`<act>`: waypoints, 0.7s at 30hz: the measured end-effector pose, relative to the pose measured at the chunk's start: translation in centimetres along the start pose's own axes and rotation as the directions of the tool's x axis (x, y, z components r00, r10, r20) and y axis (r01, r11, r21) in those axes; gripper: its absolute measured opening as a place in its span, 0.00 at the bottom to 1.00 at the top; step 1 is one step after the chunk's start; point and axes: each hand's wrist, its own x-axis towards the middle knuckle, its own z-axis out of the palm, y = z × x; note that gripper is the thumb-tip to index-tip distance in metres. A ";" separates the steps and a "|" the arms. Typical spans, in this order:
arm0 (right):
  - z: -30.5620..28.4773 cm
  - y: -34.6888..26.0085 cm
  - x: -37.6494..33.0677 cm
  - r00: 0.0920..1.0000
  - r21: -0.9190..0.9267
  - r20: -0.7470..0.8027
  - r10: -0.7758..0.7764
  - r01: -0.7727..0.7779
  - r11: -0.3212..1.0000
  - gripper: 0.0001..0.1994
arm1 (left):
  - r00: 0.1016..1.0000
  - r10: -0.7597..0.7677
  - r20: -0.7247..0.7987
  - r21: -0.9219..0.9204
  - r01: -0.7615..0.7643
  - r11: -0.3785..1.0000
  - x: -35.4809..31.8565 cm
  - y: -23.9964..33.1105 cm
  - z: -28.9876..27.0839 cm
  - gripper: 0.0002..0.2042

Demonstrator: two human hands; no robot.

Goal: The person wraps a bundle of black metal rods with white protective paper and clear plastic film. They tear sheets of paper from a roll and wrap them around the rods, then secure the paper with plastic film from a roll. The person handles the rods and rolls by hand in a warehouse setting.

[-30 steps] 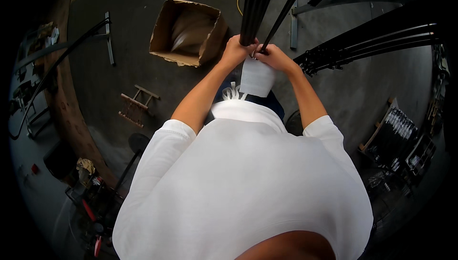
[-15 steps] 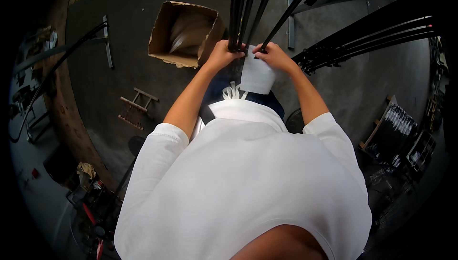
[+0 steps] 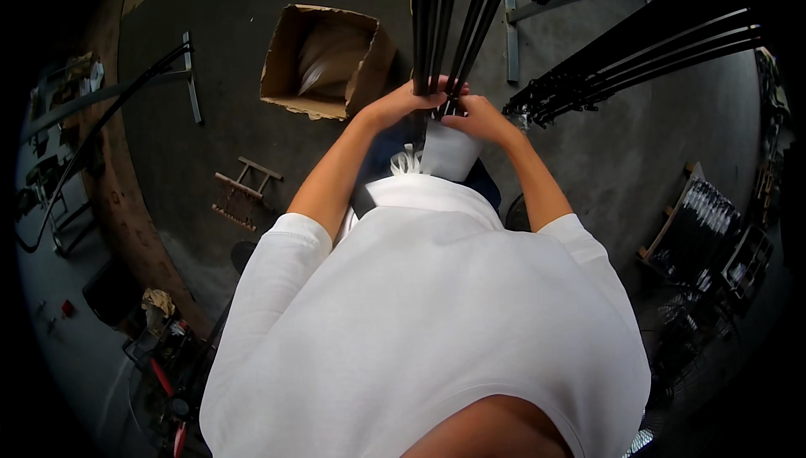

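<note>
Your L hand (image 3: 401, 105) grips the black rods (image 3: 421, 30) in front of you; can't tell if your R hand (image 3: 484, 119), by the white sheet (image 3: 452, 152), grips too. Hold 'em snug w/ ends even.

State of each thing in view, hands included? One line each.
Left hand: closed around black rods
Right hand: fingers bent at rods' near ends; grip unclear
Black rods: gathered at the hands, fanning outward
White sheet: spread, partly under right hand
Cardboard box: open, ragged-edged
</note>
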 end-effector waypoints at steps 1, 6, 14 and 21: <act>0.6 1.4 -0.3 1.000 0.065 -0.008 0.007 -0.006 0.998 0.19 | 0.996 -0.013 0.085 0.040 0.010 0.999 0.4 -0.2 -0.4 0.21; 0.1 5.2 -2.9 0.999 0.745 0.038 0.013 -0.037 0.666 0.23 | 0.993 -0.050 0.104 0.133 0.036 0.990 1.1 -1.1 -1.1 0.23; 1.7 6.4 -1.9 0.994 0.227 -0.113 -0.007 0.033 0.973 0.20 | 0.972 -0.227 -0.058 0.175 0.234 0.956 -1.2 -3.8 -1.9 0.39; 4.5 5.7 -0.2 0.980 0.295 -0.196 -0.042 0.100 0.950 0.16 | 0.906 -0.193 -0.377 0.297 0.316 0.901 -5.7 -8.8 -0.7 0.31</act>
